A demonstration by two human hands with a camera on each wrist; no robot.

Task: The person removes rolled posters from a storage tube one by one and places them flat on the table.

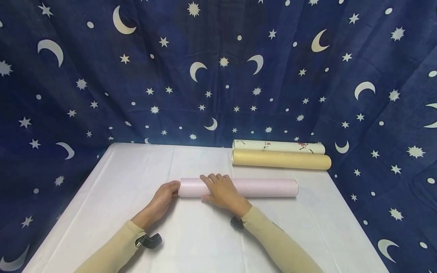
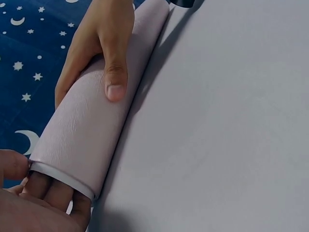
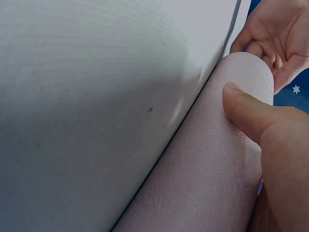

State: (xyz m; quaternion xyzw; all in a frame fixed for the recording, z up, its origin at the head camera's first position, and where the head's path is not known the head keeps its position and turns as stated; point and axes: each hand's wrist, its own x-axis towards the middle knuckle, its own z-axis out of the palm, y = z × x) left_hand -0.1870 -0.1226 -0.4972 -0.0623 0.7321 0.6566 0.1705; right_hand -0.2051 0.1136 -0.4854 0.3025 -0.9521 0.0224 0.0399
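No words, brands or numbers can be read; up the right sleeve (image 1: 281,244), well back from the fingers (image 1: 212,177) of the right hand (image 1: 222,192), sits a small dark marking (image 1: 278,226), too tiny to tell whether it is lettering

A white-covered table (image 1: 194,242) bears a pink roll (image 1: 263,187), yellow roll (image 1: 281,159) and flowered roll (image 1: 285,146)

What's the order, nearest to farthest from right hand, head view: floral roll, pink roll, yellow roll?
1. Pink roll: under the right hand, touching it.
2. Yellow roll: beyond the pink roll, rightward.
3. Floral roll: just behind the yellow roll.
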